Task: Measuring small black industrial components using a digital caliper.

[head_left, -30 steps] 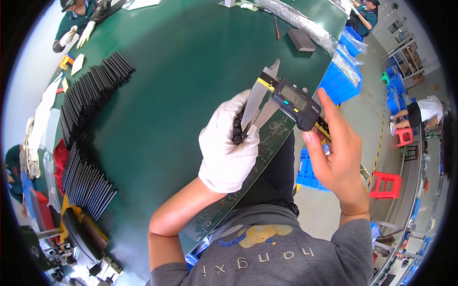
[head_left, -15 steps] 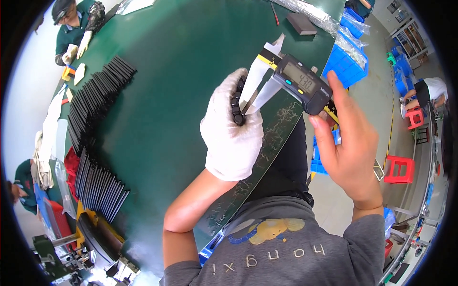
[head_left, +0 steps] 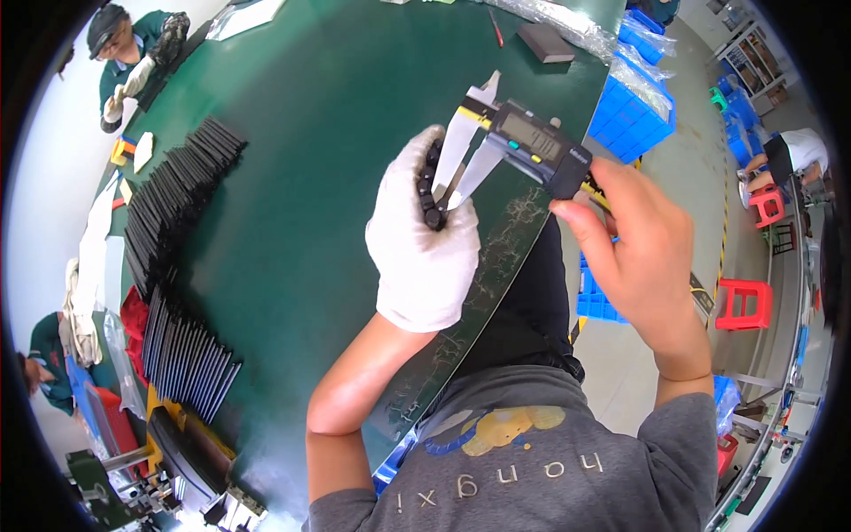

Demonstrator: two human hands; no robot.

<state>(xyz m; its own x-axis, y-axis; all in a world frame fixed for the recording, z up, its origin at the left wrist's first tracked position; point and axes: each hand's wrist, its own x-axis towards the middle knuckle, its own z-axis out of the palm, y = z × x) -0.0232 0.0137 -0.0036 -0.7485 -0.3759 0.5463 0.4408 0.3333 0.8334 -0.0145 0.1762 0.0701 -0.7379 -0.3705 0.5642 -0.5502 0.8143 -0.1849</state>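
Observation:
My left hand, in a white glove, is closed around several black rods, whose dark round ends show beside the thumb. My bare right hand grips a digital caliper at its far end, thumb below and fingers above. The caliper's silver jaws reach over to the rods, with a rod end between or close by the jaw tips; exact contact is hard to make out. Long rows of black rods lie on the green table to the left.
A dark block and a red pen lie at the table's far side. Blue crates stand beyond its right edge, a red stool farther right. Co-workers sit along the left, one with gloved hands. Machinery stands lower left.
Both hands have shifted slightly left, with the caliper and rods. The right hand has moved closer around the caliper's end. A co-worker's hands at the far left have risen.

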